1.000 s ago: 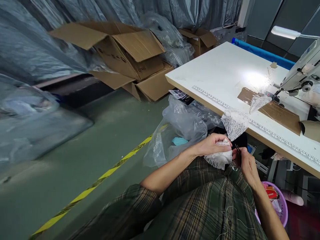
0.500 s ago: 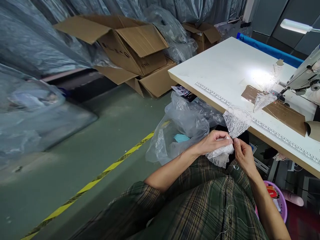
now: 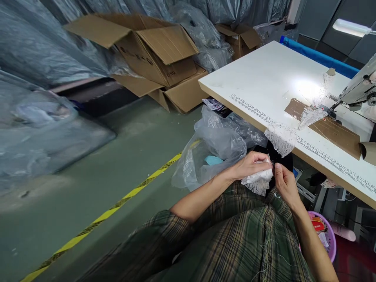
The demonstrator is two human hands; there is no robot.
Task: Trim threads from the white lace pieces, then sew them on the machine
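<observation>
Left hand (image 3: 249, 166) is closed round a bunched piece of white openwork lace (image 3: 256, 182) above the lap, just below the white sewing table (image 3: 235, 102); right hand (image 3: 285, 184) pinches its end; a taut stretch between small, close grips would serve best.

White table (image 3: 264, 74) stands at right. A measuring scale (image 3: 323, 155) runs along its near edge. A brown cardboard sheet (image 3: 326, 127) lies flat near the sewing machine (image 3: 358, 88) at far right. A lace strip (image 3: 282, 137) crosses the cardboard and drapes over the near edge. A blue roll (image 3: 317, 56) lies along the far edge.
</observation>
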